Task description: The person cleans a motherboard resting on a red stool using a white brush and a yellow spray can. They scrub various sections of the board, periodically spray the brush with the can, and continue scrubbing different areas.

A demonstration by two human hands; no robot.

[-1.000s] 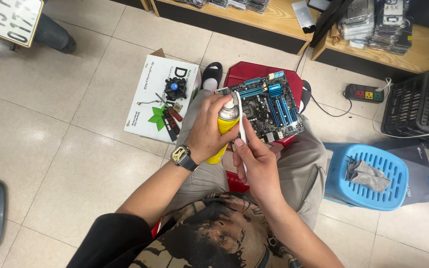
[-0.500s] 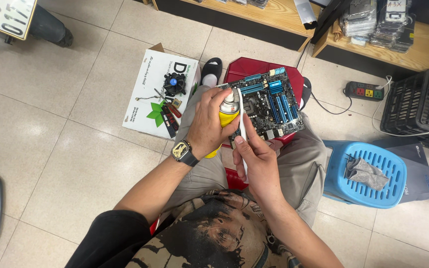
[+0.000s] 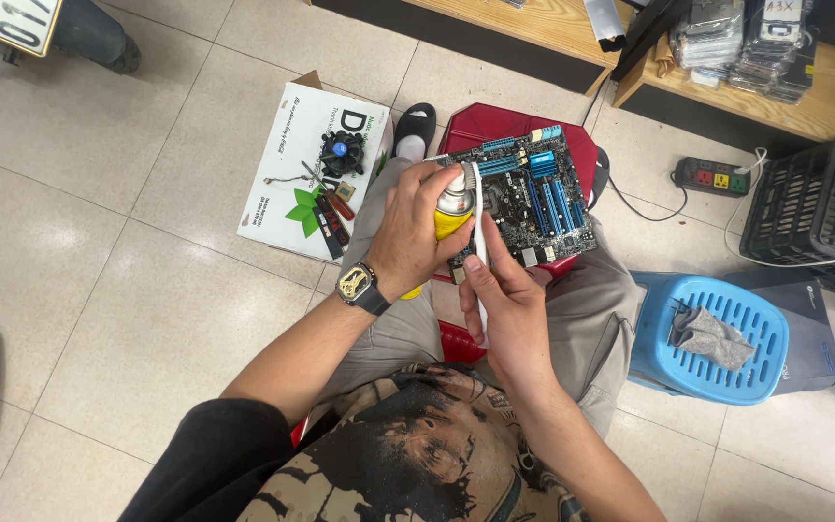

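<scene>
You have one yellow spray can (image 3: 450,215), one blue-slotted green motherboard (image 3: 533,198), one white toothbrush (image 3: 478,237), one round blue plastic stool (image 3: 709,333).

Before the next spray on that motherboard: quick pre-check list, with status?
1. Left hand grips yellow spray can: ok.
2. Nozzle aimed at motherboard: ok.
3. Right hand holds white brush against the board: ok.
4. Board rests on the lap over the red stool: ok.
5. Board unpowered: cannot tell.
6. Grey rag on blue stool, within reach: ok.
</scene>
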